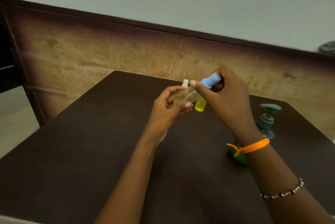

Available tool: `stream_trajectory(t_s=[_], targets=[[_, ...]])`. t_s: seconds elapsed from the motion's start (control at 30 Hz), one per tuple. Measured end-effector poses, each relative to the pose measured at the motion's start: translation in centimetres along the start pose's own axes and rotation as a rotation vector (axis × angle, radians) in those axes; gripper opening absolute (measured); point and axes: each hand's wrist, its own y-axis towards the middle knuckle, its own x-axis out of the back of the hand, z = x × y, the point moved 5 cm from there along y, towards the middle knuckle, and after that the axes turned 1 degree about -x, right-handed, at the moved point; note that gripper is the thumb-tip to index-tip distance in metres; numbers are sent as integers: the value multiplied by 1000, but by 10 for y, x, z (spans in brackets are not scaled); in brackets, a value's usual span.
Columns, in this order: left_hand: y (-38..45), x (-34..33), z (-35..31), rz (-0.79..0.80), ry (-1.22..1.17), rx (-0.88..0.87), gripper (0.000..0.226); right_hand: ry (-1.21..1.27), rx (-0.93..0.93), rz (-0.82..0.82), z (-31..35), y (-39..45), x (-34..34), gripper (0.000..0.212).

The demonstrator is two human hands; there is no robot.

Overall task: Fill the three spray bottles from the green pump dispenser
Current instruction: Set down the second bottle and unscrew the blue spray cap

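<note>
- Hands meet above the middle of a dark brown table (90, 151), both raised off its surface.
- Left hand (168, 109) curls its fingers and thumb around a small clear plastic spray bottle (184, 96) with a white nozzle cap (239, 83); the bottle is tilted, cap pointing up and away.
- Right hand (228, 100) grips a small yellow translucent spray bottle (200, 105) with a light blue cap (210, 80); the fingers wrap the cap end, the yellow base points down-left, and the thumb tip lies just beside the white cap.
- The two bottles touch or nearly touch; which one, I cannot tell.
- Green pump dispenser (266, 122) with a grey-green pump head stands on the table's right side, partly hidden behind the right wrist.
- A round green object (239, 156) lies on the table under the right forearm, mostly hidden.
- An orange thread band (253, 147) circles the right wrist, and a beaded bracelet (282, 192) sits further up the forearm.
</note>
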Motion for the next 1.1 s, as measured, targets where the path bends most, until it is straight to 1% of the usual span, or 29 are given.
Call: stream_trajectory(t_s=[0.07,0.13,0.2,0.27,0.33,0.4,0.43,0.47,0.57,0.63,0.7,0.73,0.8,0.87,0.9,0.93,0.97,1.0,1.07,1.1], targets=[[-15,-18,-2,-32,-81,-6,35,-118,-18,-16,-1,-5,26,45],[-28,-35,3,-56,-136,18,30,-199,-108,12,-8,-11,47,50],[-40,-51,14,-66,-130,71,24,-262,-235,51,-17,-18,64,54],[-50,-66,27,-45,-88,135,22,-330,-306,65,-23,-24,78,52],[-58,-80,39,8,-88,198,32,-380,-294,62,-23,-27,86,46],[-64,-91,45,62,-129,246,48,-414,-252,60,-19,-29,91,45],[-65,-93,47,75,-141,261,52,-420,-241,59,-18,-30,92,45],[-66,-94,47,82,-143,276,52,-422,-237,57,-17,-32,94,44],[-69,-95,47,94,-114,320,39,-397,-214,81,-21,-34,93,44],[-70,-94,47,74,-75,366,46,-334,-158,118,-24,-35,91,47],[-72,-93,48,38,-61,405,53,-278,-78,186,-24,-34,88,49],[-72,-93,49,20,-79,414,54,-263,-42,231,-23,-32,87,47],[-70,-90,48,-52,-162,412,49,-259,24,336,-20,-27,86,35],[-67,-84,49,-145,-275,393,41,-199,61,478,-13,-23,87,14],[-65,-81,50,-172,-319,382,38,-159,64,553,-11,-21,88,14],[-64,-80,50,-184,-349,373,35,-137,67,605,-11,-20,88,27],[-63,-78,51,-188,-365,368,31,-142,58,626,-11,-18,89,35],[-62,-78,51,-189,-371,365,27,-160,15,600,-13,-17,90,35],[-62,-78,51,-191,-372,356,23,-190,-128,511,-17,-17,89,26],[-61,-79,52,-189,-369,349,21,-221,-167,476,-19,-16,88,29]])
